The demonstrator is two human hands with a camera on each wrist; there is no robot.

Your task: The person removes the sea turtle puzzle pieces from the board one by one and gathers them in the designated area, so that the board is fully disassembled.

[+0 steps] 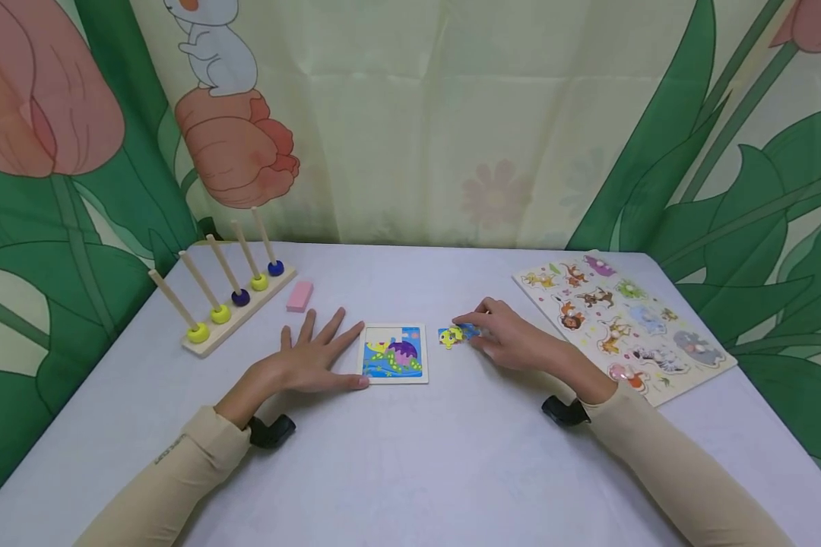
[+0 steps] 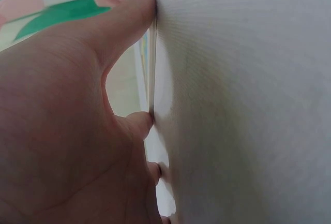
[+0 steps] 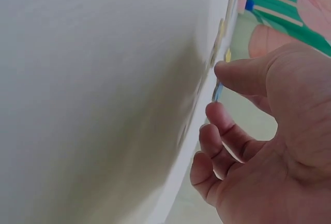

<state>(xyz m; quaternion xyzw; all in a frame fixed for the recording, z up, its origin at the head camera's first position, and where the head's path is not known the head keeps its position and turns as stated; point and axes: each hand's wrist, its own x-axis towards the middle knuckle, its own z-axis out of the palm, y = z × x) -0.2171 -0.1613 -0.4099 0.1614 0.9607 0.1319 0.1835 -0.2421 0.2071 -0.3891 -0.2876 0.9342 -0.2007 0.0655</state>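
Note:
A small square jigsaw puzzle [image 1: 391, 368] in a pale frame lies mid-table, with a purple and yellow picture and a bare patch at its top. My left hand [image 1: 315, 363] lies spread at its left side, thumb and index fingertips at the frame's edge. The left wrist view shows the thumb [image 2: 139, 6] against that thin edge. To the right of the frame, my right hand [image 1: 509, 334] pinches a blue puzzle piece [image 3: 218, 92] between thumb and fingers. A yellow and blue puzzle piece [image 1: 449, 336] lies beside those fingertips, overlapping the held one in the head view.
At the left stands a wooden peg rack [image 1: 229, 323] with yellow and dark blue beads on upright pegs. A pink block [image 1: 299, 296] sits between it and the puzzle. A large animal peg board [image 1: 684, 387] lies at the right. Behind the table hangs a printed curtain [image 1: 410, 137].

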